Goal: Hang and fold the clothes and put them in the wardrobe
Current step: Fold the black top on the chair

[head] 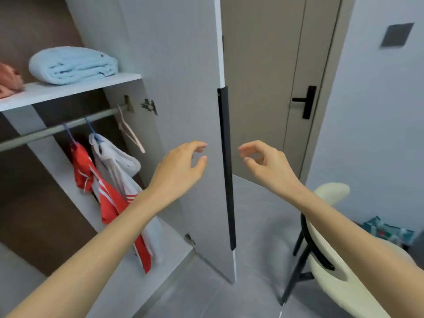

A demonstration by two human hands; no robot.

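The wardrobe stands open, its grey door (183,99) swung out towards me with a long black handle (226,168) on its edge. On the rail (46,131) hang a red garment with white stripes (107,193), a white garment (119,166) and a bare pink hanger (130,134). A folded light-blue towel (73,65) and a pink cloth (9,80) lie on the shelf (68,90). My left hand (181,168) hovers in front of the door, fingers loosely curled, holding nothing. My right hand (266,164) hovers just right of the handle, also empty.
A cream chair with black legs (328,255) stands at the lower right, close under my right forearm. Behind the wardrobe door is a room door with a black lever handle (305,101). A teal bag (387,230) lies on the grey tiled floor by the wall.
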